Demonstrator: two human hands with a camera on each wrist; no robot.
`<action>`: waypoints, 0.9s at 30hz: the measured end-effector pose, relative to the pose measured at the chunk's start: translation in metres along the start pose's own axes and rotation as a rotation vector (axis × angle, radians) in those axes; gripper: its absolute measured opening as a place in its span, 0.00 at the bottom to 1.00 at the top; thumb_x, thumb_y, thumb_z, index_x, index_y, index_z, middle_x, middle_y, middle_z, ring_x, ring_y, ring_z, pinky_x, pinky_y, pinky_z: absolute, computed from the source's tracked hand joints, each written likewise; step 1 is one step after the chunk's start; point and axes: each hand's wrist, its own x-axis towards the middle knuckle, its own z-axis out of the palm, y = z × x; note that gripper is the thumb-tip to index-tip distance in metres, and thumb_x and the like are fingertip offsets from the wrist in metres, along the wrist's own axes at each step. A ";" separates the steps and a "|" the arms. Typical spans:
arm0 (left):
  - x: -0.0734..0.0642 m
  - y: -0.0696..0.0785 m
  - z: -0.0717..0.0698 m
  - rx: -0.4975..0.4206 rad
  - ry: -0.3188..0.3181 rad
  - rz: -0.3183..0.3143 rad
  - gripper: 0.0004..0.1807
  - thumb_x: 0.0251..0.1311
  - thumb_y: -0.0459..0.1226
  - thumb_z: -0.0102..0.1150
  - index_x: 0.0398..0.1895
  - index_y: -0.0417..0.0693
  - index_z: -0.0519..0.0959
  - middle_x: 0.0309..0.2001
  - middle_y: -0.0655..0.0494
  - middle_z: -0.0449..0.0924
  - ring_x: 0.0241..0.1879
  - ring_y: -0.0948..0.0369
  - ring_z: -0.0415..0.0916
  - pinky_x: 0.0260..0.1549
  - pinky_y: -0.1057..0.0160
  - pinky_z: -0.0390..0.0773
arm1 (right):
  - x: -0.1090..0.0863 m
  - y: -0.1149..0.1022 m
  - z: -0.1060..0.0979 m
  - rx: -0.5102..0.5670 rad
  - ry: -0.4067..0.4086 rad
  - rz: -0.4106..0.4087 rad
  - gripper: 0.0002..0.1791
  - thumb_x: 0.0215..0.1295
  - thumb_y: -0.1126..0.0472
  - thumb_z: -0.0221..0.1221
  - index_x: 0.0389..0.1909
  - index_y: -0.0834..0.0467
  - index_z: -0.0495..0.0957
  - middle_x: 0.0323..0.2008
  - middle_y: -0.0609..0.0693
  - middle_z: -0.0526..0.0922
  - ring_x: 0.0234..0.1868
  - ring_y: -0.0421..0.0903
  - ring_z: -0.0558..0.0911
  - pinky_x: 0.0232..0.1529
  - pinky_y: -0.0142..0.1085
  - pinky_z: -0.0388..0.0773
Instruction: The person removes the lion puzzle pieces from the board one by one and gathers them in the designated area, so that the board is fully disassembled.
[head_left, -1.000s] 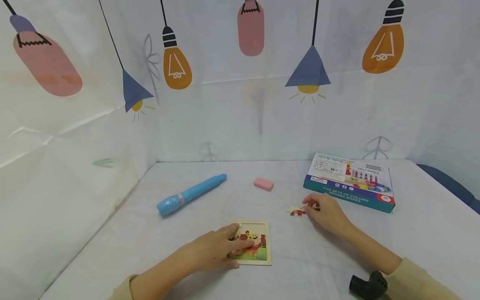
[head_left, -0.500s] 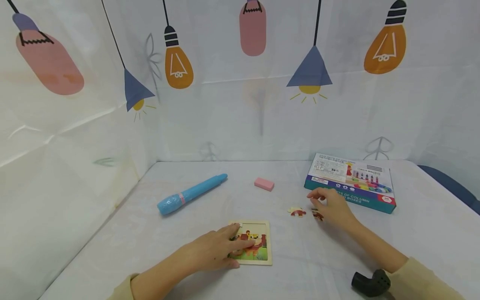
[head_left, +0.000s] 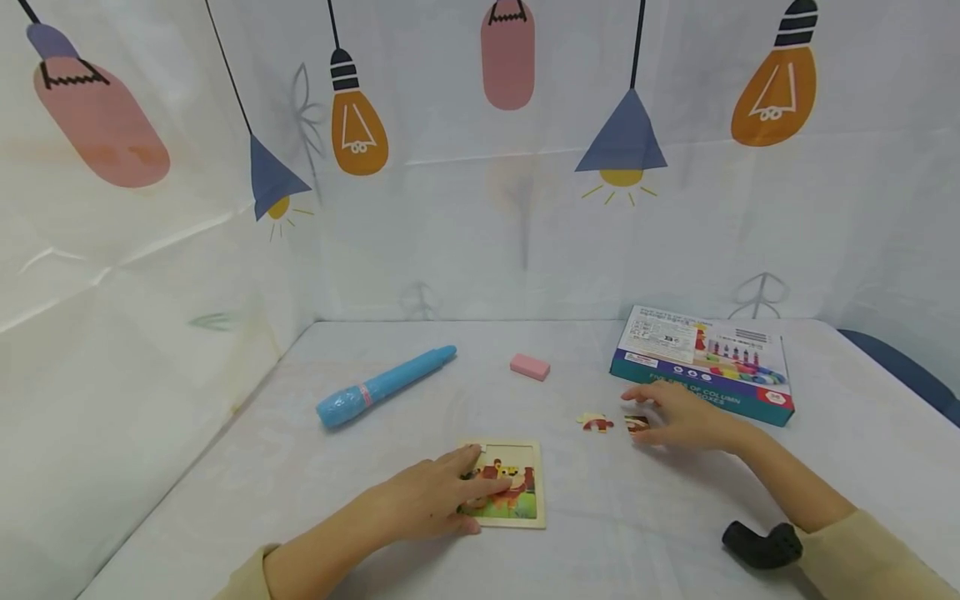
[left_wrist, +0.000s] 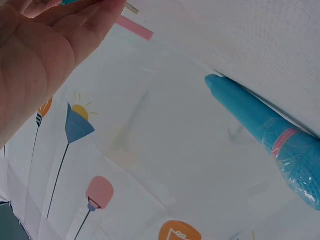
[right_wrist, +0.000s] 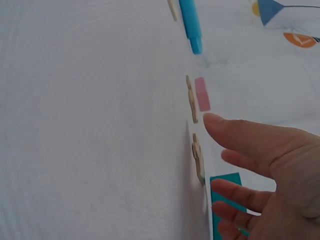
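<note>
My left hand (head_left: 431, 497) rests with extended fingers on a small wooden jigsaw puzzle board (head_left: 517, 523), whose lower part shows a colourful animal picture. The board's upper part is bare tray. To its right lie two loose puzzle pieces, a left one (head_left: 597, 423) and a right one (head_left: 636, 423), a small gap apart. My right hand (head_left: 678, 421) is beside the right piece, thumb and fingers spread. In the right wrist view that hand (right_wrist: 275, 160) holds nothing, and the right piece (right_wrist: 198, 160) lies flat on the table. The left wrist view shows only my left palm (left_wrist: 45, 55).
A pink block (head_left: 529, 367) lies behind the pieces. A blue plastic-wrapped tube (head_left: 386, 387) lies at the back left. At the back right is a boxed bead set (head_left: 705, 358), close behind my right hand. A patterned white curtain (head_left: 465, 225) hangs along the back.
My right hand has set the right puzzle piece down beside the left one, then released it and spread its fingers, shifting slightly right. My left hand has stayed on the board.
</note>
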 end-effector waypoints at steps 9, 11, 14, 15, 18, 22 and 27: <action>0.001 -0.002 0.000 0.000 0.001 0.008 0.32 0.57 0.57 0.50 0.66 0.80 0.55 0.68 0.48 0.52 0.65 0.54 0.56 0.52 0.49 0.68 | -0.001 0.009 -0.001 0.002 -0.038 -0.014 0.29 0.50 0.49 0.67 0.53 0.55 0.73 0.41 0.47 0.74 0.41 0.46 0.69 0.39 0.38 0.71; 0.001 -0.002 0.000 -0.007 0.002 0.007 0.32 0.57 0.57 0.51 0.66 0.80 0.55 0.68 0.48 0.52 0.65 0.54 0.56 0.52 0.49 0.68 | 0.000 0.011 -0.001 0.003 -0.033 -0.033 0.29 0.51 0.49 0.66 0.52 0.56 0.73 0.39 0.46 0.74 0.39 0.45 0.69 0.37 0.35 0.71; 0.002 -0.003 0.000 -0.018 0.003 0.006 0.32 0.57 0.56 0.51 0.66 0.80 0.55 0.69 0.48 0.52 0.65 0.54 0.56 0.52 0.50 0.68 | 0.001 0.013 0.000 0.002 -0.024 -0.047 0.27 0.52 0.48 0.65 0.52 0.56 0.74 0.37 0.44 0.74 0.38 0.44 0.69 0.36 0.34 0.71; 0.002 -0.003 0.000 -0.021 0.002 0.004 0.32 0.57 0.56 0.51 0.66 0.80 0.55 0.69 0.48 0.52 0.65 0.54 0.56 0.53 0.50 0.68 | 0.001 0.014 0.001 0.000 -0.021 -0.049 0.27 0.52 0.48 0.65 0.52 0.56 0.74 0.37 0.44 0.74 0.38 0.44 0.69 0.36 0.33 0.71; 0.003 -0.003 0.001 -0.015 -0.001 0.005 0.33 0.57 0.57 0.51 0.66 0.80 0.55 0.69 0.48 0.52 0.65 0.54 0.56 0.52 0.50 0.68 | 0.001 0.014 0.002 0.000 -0.017 -0.048 0.26 0.52 0.48 0.65 0.51 0.56 0.74 0.36 0.44 0.74 0.38 0.44 0.69 0.37 0.33 0.71; 0.002 -0.003 0.001 -0.006 0.000 0.013 0.33 0.57 0.57 0.50 0.66 0.80 0.54 0.69 0.48 0.52 0.65 0.54 0.56 0.52 0.50 0.68 | 0.001 0.015 0.004 0.004 -0.010 -0.037 0.26 0.53 0.48 0.65 0.50 0.56 0.75 0.36 0.44 0.74 0.38 0.43 0.69 0.37 0.34 0.71; 0.002 -0.003 0.001 0.001 -0.002 0.019 0.33 0.57 0.57 0.50 0.67 0.79 0.54 0.69 0.48 0.52 0.65 0.53 0.56 0.52 0.51 0.68 | 0.000 0.016 0.005 0.006 -0.004 -0.030 0.25 0.53 0.48 0.65 0.50 0.55 0.75 0.36 0.43 0.74 0.37 0.43 0.69 0.37 0.34 0.71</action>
